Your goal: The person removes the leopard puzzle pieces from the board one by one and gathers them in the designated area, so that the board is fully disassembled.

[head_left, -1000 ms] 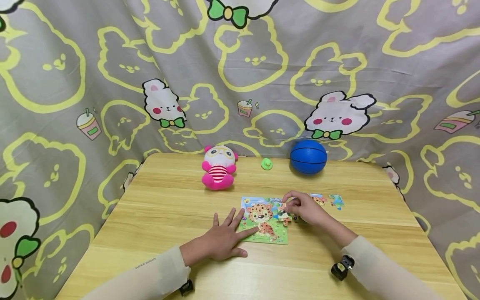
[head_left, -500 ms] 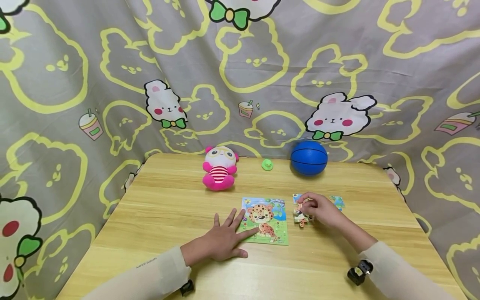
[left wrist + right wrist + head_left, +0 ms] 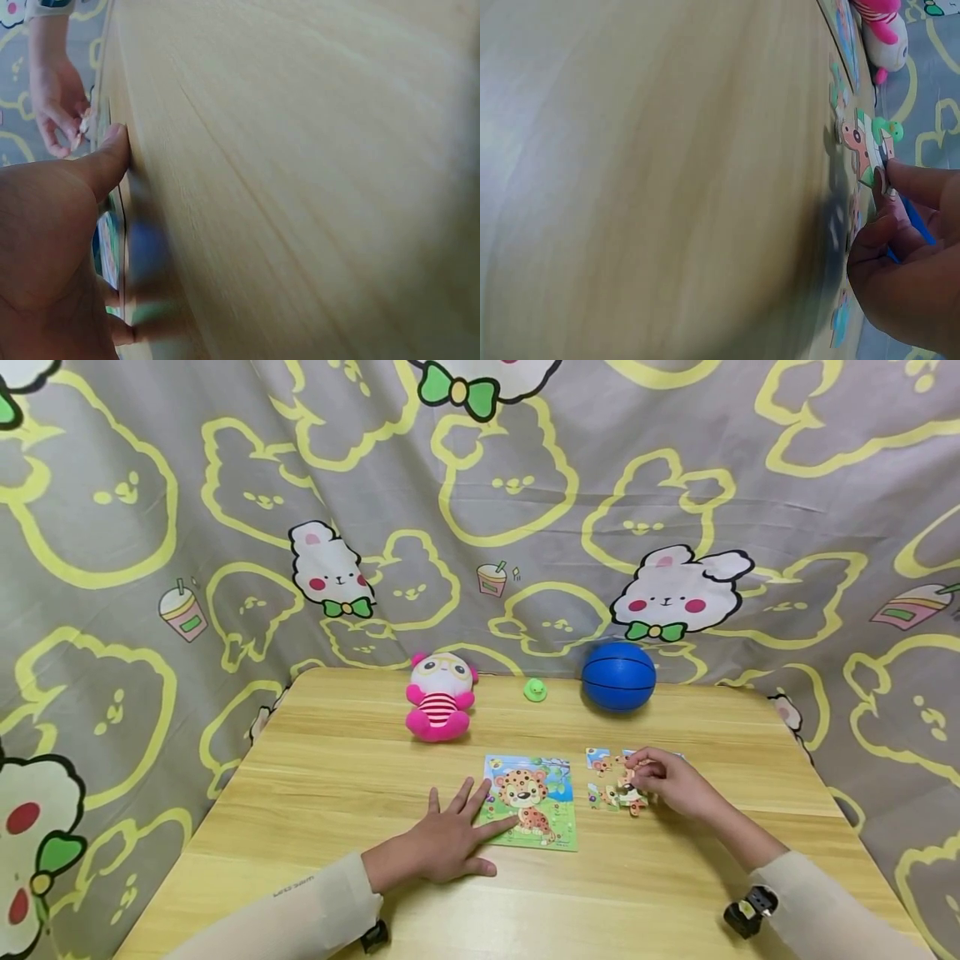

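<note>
The right hand (image 3: 678, 785) is pinching a puzzle piece (image 3: 865, 148), likely light, stiff and best held by its edges, between its fingers; the left hand (image 3: 448, 842), fingers spread, is overlapping a leopard picture (image 3: 532, 789).

Toward the back of the bench (image 3: 300, 777) I see a pink-and-white panda (image 3: 437, 706) with a striped belly, a small green duck (image 3: 535, 691) and a blue ball (image 3: 618, 677). The duck sits between the other two, touching neither. Behind, I see a grey, rabbit-printed curtain (image 3: 405, 468).
</note>
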`<state>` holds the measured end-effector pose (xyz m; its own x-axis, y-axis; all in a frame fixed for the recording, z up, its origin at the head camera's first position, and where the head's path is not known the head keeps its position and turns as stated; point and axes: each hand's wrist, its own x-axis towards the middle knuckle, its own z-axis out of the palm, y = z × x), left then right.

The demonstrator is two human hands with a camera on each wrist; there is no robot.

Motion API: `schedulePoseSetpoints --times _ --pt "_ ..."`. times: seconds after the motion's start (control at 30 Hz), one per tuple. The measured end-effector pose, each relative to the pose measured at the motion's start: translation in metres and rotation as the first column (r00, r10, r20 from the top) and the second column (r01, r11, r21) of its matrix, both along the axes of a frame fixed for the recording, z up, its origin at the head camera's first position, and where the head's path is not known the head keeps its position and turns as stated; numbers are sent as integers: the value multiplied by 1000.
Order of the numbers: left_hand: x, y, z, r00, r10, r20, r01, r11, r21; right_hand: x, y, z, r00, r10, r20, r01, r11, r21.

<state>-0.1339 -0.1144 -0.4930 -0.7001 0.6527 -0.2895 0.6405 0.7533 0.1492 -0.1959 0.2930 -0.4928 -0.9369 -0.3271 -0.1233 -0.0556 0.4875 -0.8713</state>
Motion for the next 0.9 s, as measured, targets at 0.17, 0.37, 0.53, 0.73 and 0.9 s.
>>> schedulePoseSetpoints --times 0.17,0.37,0.53,0.73,0.9 --pt "1 0 -2 1000 1 -8 -1 1000 -6 3 7 -3 1000 -11 -16 12 1000 20" --pt "1 0 -2 1000 3 -7 -3 1000 -6 4 11 -7 999 -28 -42 30 999 44" --pt "0 -1 -1 1000 6 3 -6 1000 4 5 11 -8 995 -32 -92 40 995 89" --pt "0 -1 -2 1000 7 5 -7 1000 8 7 10 -11 992 -27 -124 43 991 125" --pt "0 -1 -3 1000 6 1 -6 1000 5 8 10 -13 989 -43 -143 64 988 141"
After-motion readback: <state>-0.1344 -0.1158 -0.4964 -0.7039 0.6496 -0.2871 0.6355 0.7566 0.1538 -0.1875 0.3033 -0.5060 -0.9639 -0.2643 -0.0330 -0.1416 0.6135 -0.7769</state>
